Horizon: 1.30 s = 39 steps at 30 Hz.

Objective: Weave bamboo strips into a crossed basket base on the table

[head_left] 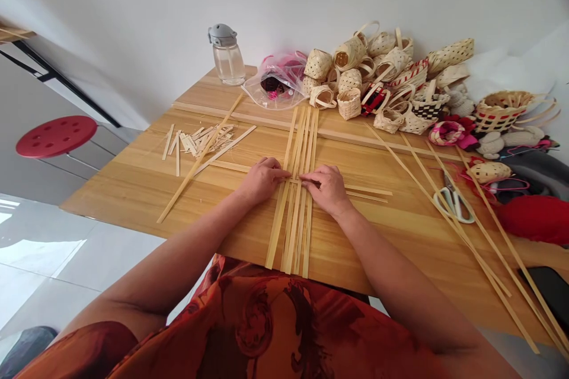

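Observation:
Several long, flat bamboo strips [291, 237] lie lengthwise on the table in front of me. A few crosswise strips [367, 190] run under and through them, making a small woven crossing. My left hand [264, 179] is at the left side of this crossing, its fingers closed on the strips. On the opposite side, my right hand [328, 187] pinches the strips between thumb and fingers. The fingertips of both hands nearly meet over the crossing, and part of the weave is hidden beneath them.
A pile of short strip offcuts [207, 141] lies left, with a long loose strip [195, 169] across it. Small woven baskets [350, 103] crowd the back right. Scissors [454, 201] rest among long strips at right. A bottle [229, 59] and plastic bag [280, 83] stand behind.

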Available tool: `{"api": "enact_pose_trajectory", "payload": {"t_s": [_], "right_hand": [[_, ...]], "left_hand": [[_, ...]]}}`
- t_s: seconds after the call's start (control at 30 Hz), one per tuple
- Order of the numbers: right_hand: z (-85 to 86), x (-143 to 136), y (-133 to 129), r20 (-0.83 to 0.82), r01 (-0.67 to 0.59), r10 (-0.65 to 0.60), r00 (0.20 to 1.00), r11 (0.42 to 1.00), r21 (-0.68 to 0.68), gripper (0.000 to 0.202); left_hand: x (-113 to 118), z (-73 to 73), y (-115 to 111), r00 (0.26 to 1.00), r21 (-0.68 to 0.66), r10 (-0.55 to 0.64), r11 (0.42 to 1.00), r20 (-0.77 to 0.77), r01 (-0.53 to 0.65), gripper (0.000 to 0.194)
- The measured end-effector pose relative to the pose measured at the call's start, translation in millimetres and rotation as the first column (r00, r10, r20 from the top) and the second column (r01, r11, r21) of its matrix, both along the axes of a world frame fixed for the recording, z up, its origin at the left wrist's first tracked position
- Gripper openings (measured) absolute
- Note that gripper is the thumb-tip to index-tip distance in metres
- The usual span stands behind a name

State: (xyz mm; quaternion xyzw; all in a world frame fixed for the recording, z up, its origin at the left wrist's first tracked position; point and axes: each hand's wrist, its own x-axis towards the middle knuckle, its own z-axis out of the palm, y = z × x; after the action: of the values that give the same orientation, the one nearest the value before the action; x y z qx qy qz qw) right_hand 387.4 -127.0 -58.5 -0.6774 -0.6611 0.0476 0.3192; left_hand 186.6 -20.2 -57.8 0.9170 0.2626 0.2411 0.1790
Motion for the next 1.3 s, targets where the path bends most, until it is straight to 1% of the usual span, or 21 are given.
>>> {"api": "enact_pose_trajectory", "payload": {"t_s": [0.13, 0.23, 0.37, 0.5, 0.7, 0.9, 0.97, 1.07, 1.2, 1.3], "right_hand": [[2.0, 2.4, -0.9, 0.008, -0.033, 0.033, 0.999, 0.999, 0.002, 0.015], [5.6, 7.6, -2.7, 0.021, -0.088, 0.089, 0.996, 0.996, -0.015, 0.017], [8.5, 14.4, -4.8, 0.016, -0.147, 0.148, 0.989, 0.988, -0.045, 0.019], [7.7, 12.5, -5.4, 0.059, -0.127, 0.131, 0.99, 0.99, -0.06, 0.021], [5.3, 6.3, -2.3, 0.051, -0.082, 0.084, 0.995, 0.996, -0.046, 0.018], [2.3, 4.0, 0.5, 0.06, -0.042, 0.044, 0.997, 0.998, -0.039, 0.015], [3.3, 5.2, -0.4, 0.064, -0.047, 0.049, 0.997, 0.998, -0.03, 0.015], [8.5, 12.0, -4.5, 0.051, -0.115, 0.117, 0.992, 0.993, -0.03, 0.02], [18.2, 25.4, -11.2, 0.082, -0.178, 0.185, 0.979, 0.98, -0.089, 0.034], [22.0, 31.5, -12.8, 0.14, -0.2, 0.217, 0.966, 0.971, -0.128, 0.036]], "left_hand": [[0.9, 4.4, -5.0, 1.0, -0.016, 0.014, 1.0, -0.009, -0.014, 0.026], [6.5, 7.5, -10.9, 0.996, -0.021, 0.089, 0.996, -0.018, -0.089, 0.022], [17.9, 10.0, -17.8, 0.983, -0.02, 0.179, 0.984, -0.049, -0.18, 0.024], [25.0, 9.8, -21.6, 0.974, -0.023, 0.204, 0.978, -0.1, -0.207, 0.015], [26.3, 6.0, -24.4, 0.964, 0.001, 0.252, 0.968, -0.089, -0.253, 0.016], [28.5, 7.6, -27.1, 0.962, 0.017, 0.255, 0.967, -0.096, -0.255, 0.01], [28.2, 9.5, -28.3, 0.96, 0.02, 0.259, 0.966, -0.109, -0.258, 0.01], [26.0, 12.8, -31.9, 0.959, 0.033, 0.251, 0.968, -0.132, -0.249, 0.015], [23.5, 11.9, -37.2, 0.959, 0.112, 0.253, 0.964, -0.127, -0.24, 0.026], [24.3, 4.5, -36.4, 0.981, 0.156, 0.155, 0.978, -0.115, -0.136, 0.029]]}}
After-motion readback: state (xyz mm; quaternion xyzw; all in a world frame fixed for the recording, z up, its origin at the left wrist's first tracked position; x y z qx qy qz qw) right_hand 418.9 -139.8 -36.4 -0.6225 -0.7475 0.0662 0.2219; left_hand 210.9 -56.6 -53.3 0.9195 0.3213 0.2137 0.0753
